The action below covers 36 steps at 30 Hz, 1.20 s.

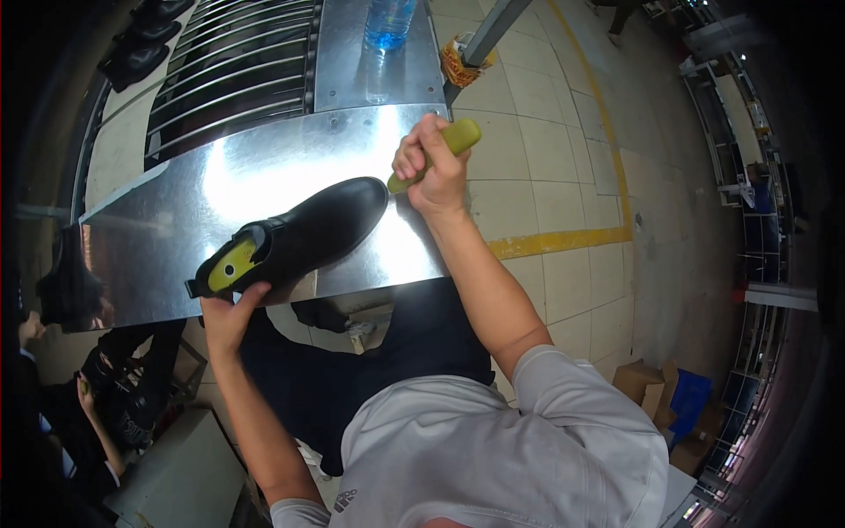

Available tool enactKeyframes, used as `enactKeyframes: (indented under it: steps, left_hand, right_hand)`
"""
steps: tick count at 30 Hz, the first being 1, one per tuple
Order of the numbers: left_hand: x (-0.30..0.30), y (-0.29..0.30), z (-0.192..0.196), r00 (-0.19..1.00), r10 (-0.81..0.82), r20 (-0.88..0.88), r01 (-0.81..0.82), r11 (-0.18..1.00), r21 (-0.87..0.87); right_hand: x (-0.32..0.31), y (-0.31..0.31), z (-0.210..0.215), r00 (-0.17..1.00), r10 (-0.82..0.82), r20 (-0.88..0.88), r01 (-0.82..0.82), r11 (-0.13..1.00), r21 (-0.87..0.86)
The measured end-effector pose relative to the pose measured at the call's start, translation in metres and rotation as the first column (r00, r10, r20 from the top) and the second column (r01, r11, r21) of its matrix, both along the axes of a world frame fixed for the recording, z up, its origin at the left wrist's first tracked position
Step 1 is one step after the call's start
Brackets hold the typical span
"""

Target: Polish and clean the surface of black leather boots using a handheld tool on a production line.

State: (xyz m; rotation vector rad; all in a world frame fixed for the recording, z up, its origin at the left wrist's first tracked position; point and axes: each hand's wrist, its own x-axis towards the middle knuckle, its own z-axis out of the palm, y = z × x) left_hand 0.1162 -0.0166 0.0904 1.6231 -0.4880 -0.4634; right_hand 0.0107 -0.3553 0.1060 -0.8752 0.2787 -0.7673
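Observation:
A black ankle shoe (321, 226) with a yellow-green insole (231, 267) lies over the metal tabletop (158, 264), its toe pointing right and away from me. My left hand (231, 319) grips it near the heel, thumb on the side by the opening; the other fingers are hidden beneath. Just beyond the toe, my right hand (437, 176) is closed around a long yellow-green piece with rounded ends (461, 136). Its lower tip comes close to the toe; I cannot tell whether they touch.
Beyond the tabletop runs a roller conveyor (246, 66), with a water bottle (388, 25) beside it. Black shoes (136, 62) stand at the far left. A co-worker's arm (97, 418) shows at lower left. Cardboard boxes (638, 384) sit on the floor at right.

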Motion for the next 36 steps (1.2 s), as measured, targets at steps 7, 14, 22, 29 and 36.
enactKeyframes:
  steps: [7,14,22,29,36]
  left_hand:
    - [-0.011,-0.002,-0.001,0.987,0.112,-0.114,-0.086,0.973,0.215]
    - [-0.072,-0.004,0.023,0.982,0.179,0.064,-0.190,0.948,0.254]
    - [-0.122,-0.037,0.025,0.948,0.221,0.230,-0.273,0.935,0.226]
    - [-0.127,-0.020,0.036,0.921,0.353,0.165,-0.365,0.930,0.047]
    - [-0.145,0.035,0.070,0.795,0.606,0.002,-0.606,0.794,0.049]
  right_hand:
    - [0.009,0.001,-0.013,0.997,0.000,0.072,0.003,0.999,-0.041]
    - [0.032,0.023,-0.015,0.982,-0.148,0.119,0.141,0.988,0.069]
    - [0.021,0.045,-0.008,0.974,-0.206,0.091,0.186,0.964,0.188]
    - [0.003,0.081,-0.033,0.992,0.086,-0.089,-0.046,0.924,0.379]
    - [0.022,-0.018,-0.004,0.962,-0.030,-0.273,0.061,0.992,0.107]
